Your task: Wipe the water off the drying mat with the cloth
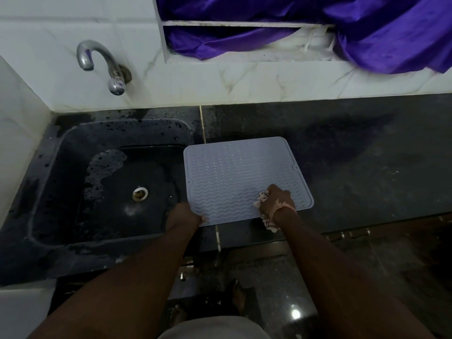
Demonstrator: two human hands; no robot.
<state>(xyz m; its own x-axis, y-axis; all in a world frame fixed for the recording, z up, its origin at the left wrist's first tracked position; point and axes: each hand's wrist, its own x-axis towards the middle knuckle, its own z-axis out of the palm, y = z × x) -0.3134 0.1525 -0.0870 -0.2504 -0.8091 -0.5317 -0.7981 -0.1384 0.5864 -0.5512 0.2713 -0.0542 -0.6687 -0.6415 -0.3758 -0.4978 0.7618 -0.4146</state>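
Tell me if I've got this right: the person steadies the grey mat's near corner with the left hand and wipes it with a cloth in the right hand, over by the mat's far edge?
Not quite. In the head view the right hand grips the cloth at the near right corner of the drying mat, not its far edge. The left hand does hold the near left corner.
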